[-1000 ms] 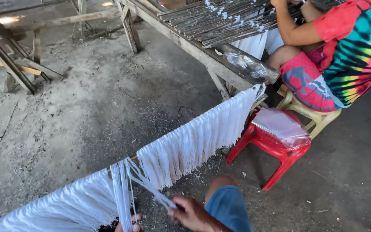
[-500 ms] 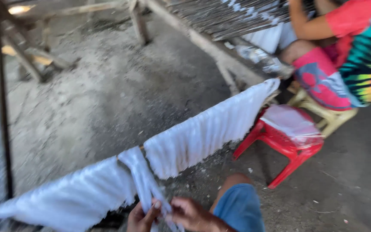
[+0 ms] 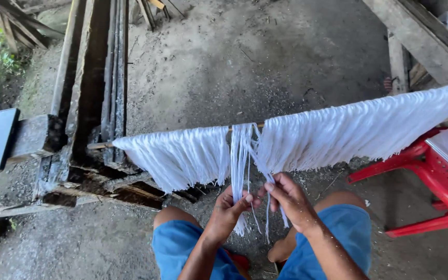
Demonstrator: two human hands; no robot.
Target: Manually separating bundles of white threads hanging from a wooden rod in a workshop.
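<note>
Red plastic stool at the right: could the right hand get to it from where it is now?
Probably yes. The right hand is pinching white strands, but only bare ground lies between it and the red plastic stool.

Colour record: white threads, blue shorts, red chair.

I find plain white hanging threads point(image 3: 307, 142) draped unpatterned over a brown wooden rod point(image 3: 245, 126); my solid blue cloth shorts point(image 3: 351, 228); a glossy red plastic chair point(image 3: 426, 171); a grey dirt floor point(image 3: 234, 62); dark weathered brown timber beams point(image 3: 86, 78).
</note>
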